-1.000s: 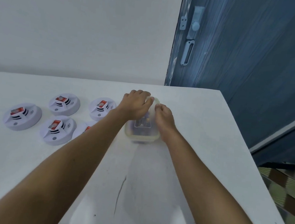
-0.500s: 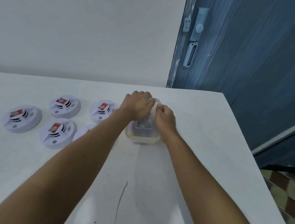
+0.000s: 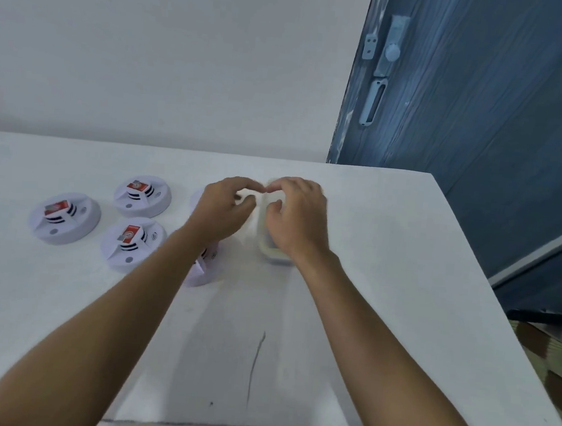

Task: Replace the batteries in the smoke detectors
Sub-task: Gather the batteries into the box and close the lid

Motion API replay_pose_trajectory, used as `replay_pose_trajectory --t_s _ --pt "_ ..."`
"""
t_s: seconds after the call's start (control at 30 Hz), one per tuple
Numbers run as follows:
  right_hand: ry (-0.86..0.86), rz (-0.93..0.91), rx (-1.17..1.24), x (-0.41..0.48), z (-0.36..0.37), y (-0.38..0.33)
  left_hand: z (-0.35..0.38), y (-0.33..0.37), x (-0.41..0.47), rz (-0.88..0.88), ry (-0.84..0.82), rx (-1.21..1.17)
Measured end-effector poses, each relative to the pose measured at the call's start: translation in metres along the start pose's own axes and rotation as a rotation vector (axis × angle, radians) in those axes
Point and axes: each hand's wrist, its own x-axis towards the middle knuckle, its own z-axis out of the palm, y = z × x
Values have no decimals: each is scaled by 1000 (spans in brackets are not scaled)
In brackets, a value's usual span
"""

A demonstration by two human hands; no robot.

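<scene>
A small translucent plastic container [image 3: 271,254] stands mid-table; my right hand [image 3: 297,219] curls over its top and far end and hides most of it. Just to its left, my left hand [image 3: 222,212] pinches a pale, blurred piece, apparently the container's lid [image 3: 247,196], at the far left rim. White round smoke detectors with red batteries on top lie to the left: one far left [image 3: 65,217], one behind [image 3: 142,195], one in front [image 3: 132,244]. Another detector [image 3: 199,275] is half hidden under my left forearm. The container's contents are hidden.
The white table [image 3: 402,291] ends at a right edge next to a blue door [image 3: 485,111] and at a front edge near me. A thin dark crack [image 3: 256,363] runs along the tabletop in front of the container. A white wall is behind.
My left hand has moved left off the container's top, with the pale lid piece in its fingers. My right hand has shifted over the container's top. The camera has turned slightly left.
</scene>
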Motion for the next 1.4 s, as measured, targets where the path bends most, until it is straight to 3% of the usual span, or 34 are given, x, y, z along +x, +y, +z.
replay_pose_trajectory --t_s 0.17,0.27,0.37,0.5,0.6,0.67,0.83,0.93,1.03,1.13,1.4 --pt "-157 -126 319 -20 34 -47 -59 -57 -28 -40 11 246" --pt "-274 -56 263 -25 64 -58 -86 -99 -37 -91 25 519" --pt "-438 150 120 -25 89 -62 -101 -134 -44 -14 -128 737" --pt "-437 209 107 -29 109 -59 -97 -146 -45 5 -217 469" --pt "-388 207 125 -26 118 -60 -93 -138 -41 -67 -177 283" --pt "-343 201 116 -22 119 -61 -94 -125 -43 -110 -21 255" --pt "-238 162 80 -15 117 -57 -99 -125 -43 -122 -4 260" --pt "-240 200 85 -14 114 -60 -111 -132 -45 -142 106 366" --pt "-265 222 62 -14 114 -67 -126 -140 -53 -349 236 488" --pt "-318 212 16 -16 118 -70 -137 -154 -59 -553 163 483" --pt "-336 223 -41 -20 122 -71 -126 -148 -59 -418 72 407"
